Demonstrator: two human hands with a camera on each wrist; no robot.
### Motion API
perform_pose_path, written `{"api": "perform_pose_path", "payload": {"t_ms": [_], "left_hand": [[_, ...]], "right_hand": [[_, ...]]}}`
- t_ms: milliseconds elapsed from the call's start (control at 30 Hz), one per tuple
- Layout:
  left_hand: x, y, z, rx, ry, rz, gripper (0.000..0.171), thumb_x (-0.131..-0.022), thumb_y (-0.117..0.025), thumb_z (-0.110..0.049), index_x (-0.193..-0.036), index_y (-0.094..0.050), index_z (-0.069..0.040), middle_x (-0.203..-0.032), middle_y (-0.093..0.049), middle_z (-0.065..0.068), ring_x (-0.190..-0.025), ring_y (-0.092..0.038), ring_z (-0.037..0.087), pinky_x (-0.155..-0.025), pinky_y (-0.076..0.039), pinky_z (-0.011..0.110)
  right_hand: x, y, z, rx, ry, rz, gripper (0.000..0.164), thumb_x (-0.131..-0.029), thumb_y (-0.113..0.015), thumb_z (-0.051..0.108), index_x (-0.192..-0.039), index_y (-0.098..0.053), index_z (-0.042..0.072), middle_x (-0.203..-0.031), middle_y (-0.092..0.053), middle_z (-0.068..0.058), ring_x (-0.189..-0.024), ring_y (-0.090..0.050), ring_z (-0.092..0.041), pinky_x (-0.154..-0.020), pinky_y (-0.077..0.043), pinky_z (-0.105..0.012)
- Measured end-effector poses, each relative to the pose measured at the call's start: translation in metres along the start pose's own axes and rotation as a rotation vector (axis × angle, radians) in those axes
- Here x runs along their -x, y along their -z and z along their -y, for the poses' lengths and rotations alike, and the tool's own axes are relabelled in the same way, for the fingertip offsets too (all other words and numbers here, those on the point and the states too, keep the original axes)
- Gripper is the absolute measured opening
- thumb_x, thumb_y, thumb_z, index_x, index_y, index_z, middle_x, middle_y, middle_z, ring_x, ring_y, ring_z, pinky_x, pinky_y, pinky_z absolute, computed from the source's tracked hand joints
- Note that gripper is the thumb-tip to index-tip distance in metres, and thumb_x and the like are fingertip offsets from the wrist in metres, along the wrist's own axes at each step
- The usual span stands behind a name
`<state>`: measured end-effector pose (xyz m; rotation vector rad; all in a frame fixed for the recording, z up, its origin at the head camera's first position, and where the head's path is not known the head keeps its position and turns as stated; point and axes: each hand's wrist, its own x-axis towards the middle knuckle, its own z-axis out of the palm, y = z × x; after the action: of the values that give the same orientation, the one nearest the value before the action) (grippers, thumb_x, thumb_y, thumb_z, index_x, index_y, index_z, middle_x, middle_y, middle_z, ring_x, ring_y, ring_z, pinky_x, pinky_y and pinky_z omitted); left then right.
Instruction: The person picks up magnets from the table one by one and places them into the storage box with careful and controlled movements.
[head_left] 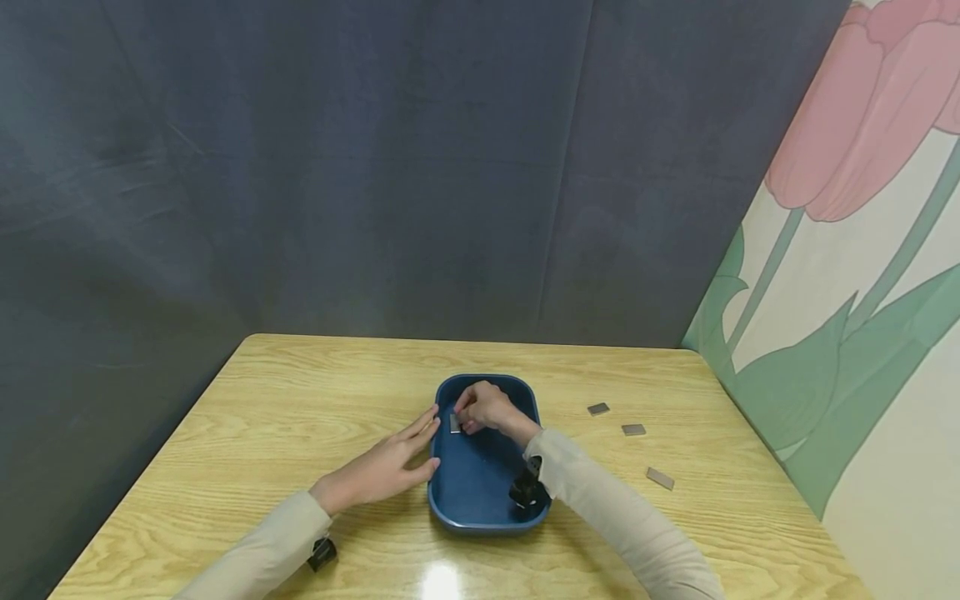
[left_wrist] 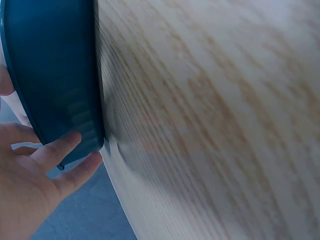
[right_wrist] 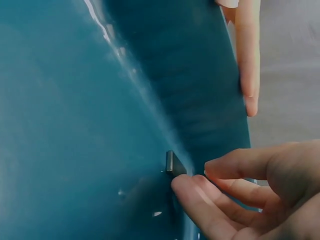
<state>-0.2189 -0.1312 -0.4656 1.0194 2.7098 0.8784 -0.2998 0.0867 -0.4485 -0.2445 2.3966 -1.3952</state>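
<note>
A deep blue plastic bin (head_left: 480,492) sits on the table. My right hand (head_left: 486,407) reaches inside it near the left wall, thumb and fingertips pinched together at a small flat grey rectangular block (right_wrist: 175,164). One end of this block (head_left: 454,424) sticks out past the fingertips, and the rest is hidden behind them. My left hand (head_left: 386,468) holds its spread, fairly straight fingers against the bin's outer left side. In the left wrist view the left hand's fingertips (left_wrist: 75,137) lie along the bin wall (left_wrist: 55,75).
Three similar grey blocks lie apart on the wooden table to the right of the bin: a far one (head_left: 598,409), a middle one (head_left: 633,430) and a near one (head_left: 660,478). A dark curtain (head_left: 375,167) hangs behind the table, and a flower-painted wall (head_left: 862,333) stands at the right.
</note>
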Motion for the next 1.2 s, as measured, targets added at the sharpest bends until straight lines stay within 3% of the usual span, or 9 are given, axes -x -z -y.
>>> {"api": "perform_pose_path", "payload": {"t_ms": [600, 1000, 1200], "left_hand": [[0.0, 0.0, 0.001, -0.015, -0.022, -0.015, 0.066, -0.104, -0.05, -0.036, -0.154, -0.027, 0.001, -0.165, -0.008, 0.007, -0.144, -0.025, 0.026, -0.11, -0.035, 0.044], [0.0, 0.001, 0.0, -0.011, -0.01, -0.01, 0.066, -0.105, -0.049, -0.038, -0.155, -0.026, -0.001, -0.166, -0.007, 0.005, -0.144, -0.025, 0.025, -0.111, -0.035, 0.043], [0.0, 0.0, 0.001, -0.014, -0.02, -0.008, 0.071, -0.104, -0.043, -0.048, -0.154, -0.027, 0.0, -0.165, -0.007, 0.006, -0.144, -0.026, 0.025, -0.11, -0.035, 0.043]], "right_hand": [[0.012, 0.013, 0.011, 0.071, 0.052, 0.049, 0.011, -0.092, -0.065, -0.003, -0.099, -0.069, -0.011, -0.086, -0.069, -0.015, -0.072, -0.069, -0.024, -0.071, -0.06, -0.039], [0.015, 0.018, 0.015, 0.125, 0.065, 0.052, 0.006, -0.092, -0.066, -0.002, -0.093, -0.071, -0.005, -0.083, -0.068, -0.01, -0.071, -0.068, -0.021, -0.07, -0.06, -0.038], [0.018, 0.019, 0.017, 0.144, 0.071, 0.06, 0.006, -0.092, -0.065, -0.002, -0.093, -0.071, -0.004, -0.082, -0.067, -0.009, -0.071, -0.068, -0.02, -0.072, -0.06, -0.041]]}}
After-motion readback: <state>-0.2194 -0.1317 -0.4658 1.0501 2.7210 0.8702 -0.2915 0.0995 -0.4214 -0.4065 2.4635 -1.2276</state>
